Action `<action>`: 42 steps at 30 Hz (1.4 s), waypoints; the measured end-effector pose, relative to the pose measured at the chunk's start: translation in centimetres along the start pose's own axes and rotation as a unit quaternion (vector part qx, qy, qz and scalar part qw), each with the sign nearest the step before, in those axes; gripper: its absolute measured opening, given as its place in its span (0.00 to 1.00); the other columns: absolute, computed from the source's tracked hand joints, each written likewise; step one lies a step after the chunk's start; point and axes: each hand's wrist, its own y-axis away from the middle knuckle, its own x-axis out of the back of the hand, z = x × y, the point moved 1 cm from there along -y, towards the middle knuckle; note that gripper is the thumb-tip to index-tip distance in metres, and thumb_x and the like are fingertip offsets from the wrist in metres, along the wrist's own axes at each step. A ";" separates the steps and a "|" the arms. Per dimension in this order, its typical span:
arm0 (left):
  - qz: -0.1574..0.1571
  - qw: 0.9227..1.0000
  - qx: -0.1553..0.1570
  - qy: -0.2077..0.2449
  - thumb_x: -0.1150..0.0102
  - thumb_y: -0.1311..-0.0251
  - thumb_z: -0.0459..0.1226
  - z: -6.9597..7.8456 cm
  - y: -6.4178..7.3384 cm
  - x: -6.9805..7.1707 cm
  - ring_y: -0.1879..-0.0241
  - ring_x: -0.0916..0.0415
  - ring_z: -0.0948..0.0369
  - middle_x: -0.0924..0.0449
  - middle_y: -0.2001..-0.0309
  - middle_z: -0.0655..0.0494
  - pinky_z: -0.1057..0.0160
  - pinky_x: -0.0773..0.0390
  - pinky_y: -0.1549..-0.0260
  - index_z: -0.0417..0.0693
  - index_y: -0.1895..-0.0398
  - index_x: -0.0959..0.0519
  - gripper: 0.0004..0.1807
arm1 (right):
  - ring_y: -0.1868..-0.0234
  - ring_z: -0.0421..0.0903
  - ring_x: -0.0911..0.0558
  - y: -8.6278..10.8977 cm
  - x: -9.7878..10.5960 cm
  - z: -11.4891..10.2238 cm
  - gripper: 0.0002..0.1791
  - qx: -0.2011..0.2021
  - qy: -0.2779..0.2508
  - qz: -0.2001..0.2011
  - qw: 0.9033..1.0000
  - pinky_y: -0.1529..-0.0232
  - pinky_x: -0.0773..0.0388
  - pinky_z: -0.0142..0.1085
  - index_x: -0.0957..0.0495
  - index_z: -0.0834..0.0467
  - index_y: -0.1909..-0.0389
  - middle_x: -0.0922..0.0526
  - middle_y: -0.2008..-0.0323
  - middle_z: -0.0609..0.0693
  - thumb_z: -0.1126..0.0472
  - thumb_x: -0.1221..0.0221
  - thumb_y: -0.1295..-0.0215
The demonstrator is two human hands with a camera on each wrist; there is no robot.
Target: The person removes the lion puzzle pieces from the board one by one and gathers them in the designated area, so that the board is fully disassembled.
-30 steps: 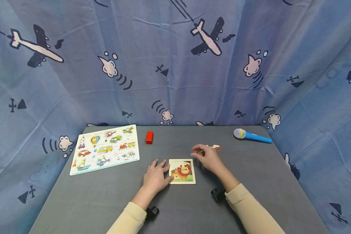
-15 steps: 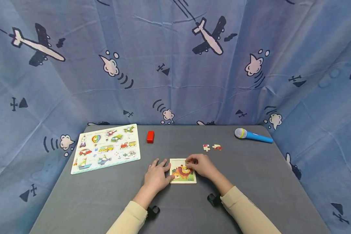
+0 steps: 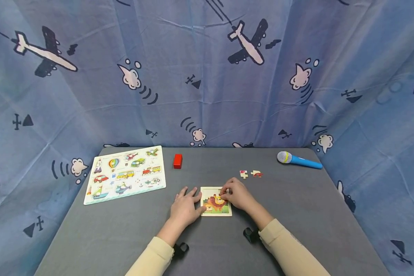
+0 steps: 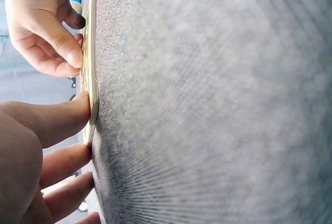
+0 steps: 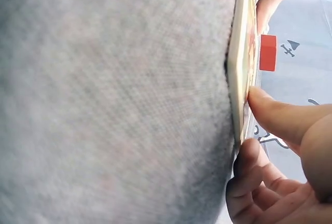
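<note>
A small square lion puzzle (image 3: 216, 205) in a pale wooden frame lies on the grey table, its upper left part bare. My left hand (image 3: 183, 211) rests flat at its left side with fingers spread. The thumb (image 4: 70, 115) lies on the frame's lower left corner, and a fingertip touches its edge. My right hand (image 3: 239, 194) is over the puzzle's upper right part, thumb and fingers curled together on a small puzzle piece mostly hidden by them. In the right wrist view the thumb (image 5: 275, 112) presses down at the board's surface.
Two loose puzzle pieces, one pinkish (image 3: 243, 174) and one brown-red (image 3: 257, 174), lie beyond my right hand. A red block (image 3: 177, 161) stands at the back, a vehicle picture board (image 3: 125, 174) at the back left. A blue toy microphone (image 3: 299, 159) lies back right.
My right hand has come down and left from beside the loose pieces to the puzzle's upper right, then shifted only slightly. The left hand has stayed at the frame.
</note>
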 end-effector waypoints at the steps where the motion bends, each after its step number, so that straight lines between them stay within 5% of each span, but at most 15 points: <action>1: 0.001 1.000 0.001 0.002 0.30 0.42 0.55 0.0 0.0 0.0 0.24 0.43 0.45 0.31 0.27 0.54 0.38 0.35 0.30 0.57 0.34 0.21 0.33 | 0.63 0.44 0.27 0.0 0.0 0.0 0.06 0.002 0.000 0.002 1.000 0.61 0.29 0.39 0.14 0.47 0.74 0.23 0.58 0.49 0.60 0.27 0.41; 11: 0.007 1.000 0.006 0.010 0.29 0.44 0.54 0.1 0.2 0.0 0.24 0.42 0.45 0.30 0.28 0.54 0.38 0.35 0.31 0.56 0.35 0.20 0.32 | 0.56 0.47 0.22 0.2 0.1 -0.4 0.02 0.008 0.017 -0.004 1.000 0.51 0.21 0.46 0.12 0.48 0.69 0.23 0.56 0.49 0.59 0.28 0.41; 17: 0.007 1.000 0.001 0.011 0.29 0.43 0.54 0.0 0.2 -0.1 0.24 0.42 0.45 0.30 0.28 0.53 0.38 0.35 0.30 0.56 0.35 0.20 0.32 | 0.61 0.45 0.25 0.2 0.1 -0.5 0.05 0.026 0.018 0.003 0.999 0.59 0.25 0.41 0.15 0.48 0.72 0.23 0.57 0.48 0.60 0.28 0.40; 23: 0.006 1.000 0.007 0.008 0.29 0.44 0.54 0.0 0.1 -0.2 0.24 0.43 0.46 0.30 0.28 0.54 0.39 0.35 0.30 0.56 0.35 0.20 0.32 | 0.72 0.39 0.27 0.1 0.3 -0.3 0.07 0.038 0.011 0.013 0.999 0.69 0.29 0.34 0.17 0.49 0.68 0.21 0.71 0.41 0.60 0.28 0.41; 33: 0.006 1.000 0.005 0.005 0.29 0.44 0.55 -0.1 0.0 -0.2 0.24 0.42 0.45 0.30 0.28 0.55 0.39 0.35 0.30 0.57 0.35 0.20 0.33 | 0.74 0.40 0.22 -0.2 2.5 0.5 0.07 0.001 -0.107 0.054 0.993 0.73 0.23 0.34 0.13 0.52 0.62 0.14 0.71 0.46 0.55 0.29 0.40; 42: 0.008 1.000 0.004 0.005 0.29 0.44 0.55 0.0 -0.1 -0.3 0.24 0.43 0.46 0.30 0.28 0.55 0.38 0.36 0.30 0.57 0.34 0.21 0.34 | 0.73 0.43 0.21 -0.2 6.0 2.5 0.13 -0.008 -0.135 0.099 0.986 0.74 0.24 0.34 0.14 0.57 0.54 0.14 0.69 0.48 0.53 0.34 0.32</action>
